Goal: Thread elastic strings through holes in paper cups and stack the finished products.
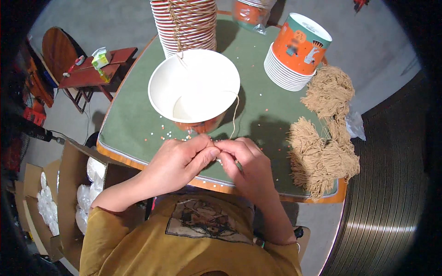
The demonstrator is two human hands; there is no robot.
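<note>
Tub (198, 76) near tabletop's (126, 108) front edge: left hand (177, 158) and right hand (249, 165) join fingers (199, 143), grip unclear, apparently fastening its cord (235, 117); next likely needs steady tension.

Where the left hand (186, 161) and right hand (251, 168) meet, the fingers hide from us whatever they pinch. We lose the near end of the thin tan cord (235, 115) at the right hand. The white and orange bits (168, 134) on the green cloth (131, 112) are too tiny for us to identify. On the far side, the picture's edge cuts off the tall cup stack (184, 27) and the bagged cups (248, 14). At near left, the left forearm (126, 188) covers part of the cardboard box (70, 193). The near edge crops the mustard shirt (184, 253).
</note>
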